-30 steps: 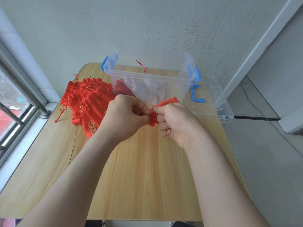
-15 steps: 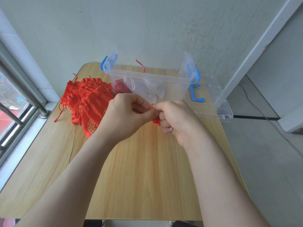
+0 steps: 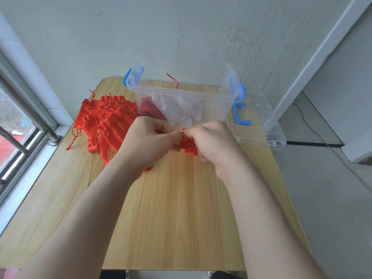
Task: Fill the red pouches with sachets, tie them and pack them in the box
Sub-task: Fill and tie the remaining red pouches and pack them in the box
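Between left hand (image 3: 147, 142), right hand (image 3: 216, 142) grips: pouch (image 3: 188, 147).

- Pale grey-green wall (image 3: 181, 37) behind, streaked and scuffed.
- Light wooden worktop (image 3: 181, 218) with rounded corners.
- Metal-framed window (image 3: 18, 125) at left, letting daylight in.
- Grey floor (image 3: 332, 208) at right, beside white trim (image 3: 320, 55).

We've got a bunched red pouch (image 3: 188, 147) pinched between left hand (image 3: 149, 142) and right hand (image 3: 214, 142); spare pouches (image 3: 108, 121) heaped left, clear box (image 3: 181, 93) beyond.
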`<act>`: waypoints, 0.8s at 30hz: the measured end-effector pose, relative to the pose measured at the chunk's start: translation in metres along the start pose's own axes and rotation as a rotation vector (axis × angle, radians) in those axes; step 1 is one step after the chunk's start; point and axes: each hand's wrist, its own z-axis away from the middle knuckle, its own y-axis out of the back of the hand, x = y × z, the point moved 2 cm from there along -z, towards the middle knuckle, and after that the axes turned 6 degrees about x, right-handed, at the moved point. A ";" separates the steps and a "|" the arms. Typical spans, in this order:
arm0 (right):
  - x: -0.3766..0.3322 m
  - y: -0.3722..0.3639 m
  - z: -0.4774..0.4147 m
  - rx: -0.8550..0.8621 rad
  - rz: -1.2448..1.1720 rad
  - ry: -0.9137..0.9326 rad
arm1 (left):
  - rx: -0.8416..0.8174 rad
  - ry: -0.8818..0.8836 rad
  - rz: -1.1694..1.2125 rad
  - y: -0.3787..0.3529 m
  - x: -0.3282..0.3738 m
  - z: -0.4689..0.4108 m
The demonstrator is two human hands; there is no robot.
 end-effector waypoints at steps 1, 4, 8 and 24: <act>0.000 0.000 0.001 -0.001 0.016 0.010 | 0.005 0.012 0.021 -0.001 0.000 0.000; -0.001 -0.003 0.002 -0.038 0.026 0.030 | 0.041 0.065 0.076 -0.001 0.000 -0.003; -0.002 -0.004 0.002 -0.031 0.060 0.064 | 0.040 0.193 0.143 -0.001 -0.005 -0.010; -0.001 -0.001 0.004 -0.055 0.015 0.075 | -0.013 -0.001 0.023 -0.001 -0.006 -0.007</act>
